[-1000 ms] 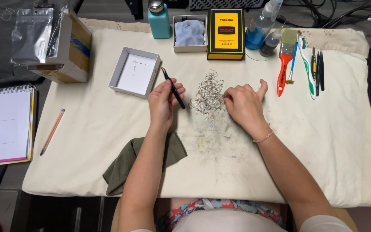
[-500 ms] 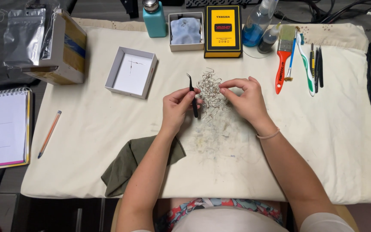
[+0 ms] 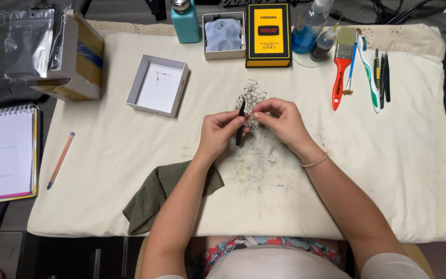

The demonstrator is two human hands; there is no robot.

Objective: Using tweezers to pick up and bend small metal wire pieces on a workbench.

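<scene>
Tangle of thin silvery metal wire pieces [image 3: 251, 99] lies on the cream cloth work mat [image 3: 130, 170], a little above its centre, with fine dark smudges on the cloth below it. Right hand [image 3: 280, 121] rests at the tangle's lower right edge, thumb and forefinger pressed together, pinching a bit of the wire. Left hand [image 3: 219, 133] sits just beside it, fingers closed around black slim tweezers [image 3: 240, 123], tips pointing up into the tangle's lower edge. The 2 hands nearly touch.

Near the left forearm: crumpled olive-green rag [image 3: 156, 194], partly under the arm.

Up-left of the tangle: shallow white cardboard box lid [image 3: 157, 85], holding a few thin wire bits.

Along the mat's top edge: teal dispenser bottle [image 3: 185, 21], small white tray with a blue-grey cloth [image 3: 224, 35], yellow and black flat box [image 3: 268, 34], clear bottle of blue liquid [image 3: 309, 26].

To the right, well apart: red-handled flat brush [image 3: 341, 67], white and green toothbrush [image 3: 368, 75], several dark slim tools [image 3: 383, 72].

Far left: orange pencil [image 3: 60, 160], spiral notebook [image 3: 3, 152], cardboard box with silver foil bags [image 3: 52, 51].
</scene>
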